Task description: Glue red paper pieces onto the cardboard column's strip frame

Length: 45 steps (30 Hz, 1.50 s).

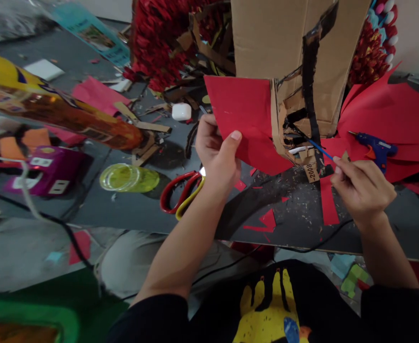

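My left hand point(219, 155) is closed on a red-covered cardboard piece point(243, 102), its thumb pressed on the red face and its fingers behind. The piece is tilted, and its right side shows bare brown cardboard with black-painted strips. Between the fingertips of my right hand point(364, 188) is a thin blue paintbrush point(318, 146). Its dark tip reaches into the black-painted part of the cardboard. A curved black cardboard strip point(308, 71) rises above this part; I cannot tell whether it is joined on.
Red-handled scissors point(174, 193) lie beside my left forearm, near a yellow-green jar point(129, 178). A blue glue gun point(377, 145) rests on red paper point(409, 119) at right. A tall cardboard box point(266, 38) stands behind. Leftward are an amber bottle point(70, 112) and a purple power strip point(48, 171).
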Each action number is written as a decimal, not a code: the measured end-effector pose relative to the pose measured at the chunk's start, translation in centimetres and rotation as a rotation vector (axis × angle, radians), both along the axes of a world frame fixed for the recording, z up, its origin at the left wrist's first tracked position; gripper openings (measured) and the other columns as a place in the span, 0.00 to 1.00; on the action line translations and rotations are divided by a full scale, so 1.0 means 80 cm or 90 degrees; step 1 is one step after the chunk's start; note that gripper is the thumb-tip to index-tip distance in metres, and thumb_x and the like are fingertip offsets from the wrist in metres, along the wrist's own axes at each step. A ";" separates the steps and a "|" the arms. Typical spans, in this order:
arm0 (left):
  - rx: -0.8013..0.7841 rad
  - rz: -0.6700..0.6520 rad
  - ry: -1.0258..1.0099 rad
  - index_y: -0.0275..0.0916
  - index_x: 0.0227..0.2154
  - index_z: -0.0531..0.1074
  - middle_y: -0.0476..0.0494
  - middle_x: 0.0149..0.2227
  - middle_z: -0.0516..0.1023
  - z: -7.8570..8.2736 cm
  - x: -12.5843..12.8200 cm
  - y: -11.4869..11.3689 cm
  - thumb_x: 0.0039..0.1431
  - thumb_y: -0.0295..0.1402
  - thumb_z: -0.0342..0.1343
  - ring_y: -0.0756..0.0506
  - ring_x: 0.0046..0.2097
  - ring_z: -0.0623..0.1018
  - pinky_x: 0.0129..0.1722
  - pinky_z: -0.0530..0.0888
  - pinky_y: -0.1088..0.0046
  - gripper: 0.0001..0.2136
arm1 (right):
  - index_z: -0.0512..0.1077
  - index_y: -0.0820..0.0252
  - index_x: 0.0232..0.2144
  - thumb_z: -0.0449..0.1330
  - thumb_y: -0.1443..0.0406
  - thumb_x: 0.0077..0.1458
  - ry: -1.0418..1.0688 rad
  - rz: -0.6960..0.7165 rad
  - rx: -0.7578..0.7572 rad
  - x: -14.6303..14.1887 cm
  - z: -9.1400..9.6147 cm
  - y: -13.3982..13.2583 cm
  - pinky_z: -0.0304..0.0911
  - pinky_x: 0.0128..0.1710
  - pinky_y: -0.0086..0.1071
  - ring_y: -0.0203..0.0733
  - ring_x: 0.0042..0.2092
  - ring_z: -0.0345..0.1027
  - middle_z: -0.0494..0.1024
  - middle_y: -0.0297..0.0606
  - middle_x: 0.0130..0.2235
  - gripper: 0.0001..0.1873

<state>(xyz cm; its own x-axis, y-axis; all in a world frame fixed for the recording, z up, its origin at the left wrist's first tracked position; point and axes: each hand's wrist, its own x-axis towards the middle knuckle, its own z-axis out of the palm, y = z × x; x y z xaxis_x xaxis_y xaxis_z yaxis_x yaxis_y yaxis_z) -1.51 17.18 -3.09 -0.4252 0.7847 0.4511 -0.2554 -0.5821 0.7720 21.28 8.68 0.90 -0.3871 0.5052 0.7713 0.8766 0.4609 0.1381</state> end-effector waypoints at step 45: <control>-0.058 -0.037 0.011 0.45 0.25 0.67 0.54 0.24 0.69 -0.006 -0.001 -0.001 0.39 0.46 0.69 0.50 0.30 0.72 0.30 0.71 0.75 0.18 | 0.71 0.62 0.42 0.60 0.74 0.50 -0.076 0.015 0.022 0.002 0.001 -0.003 0.65 0.32 0.24 0.30 0.27 0.65 0.74 0.31 0.27 0.15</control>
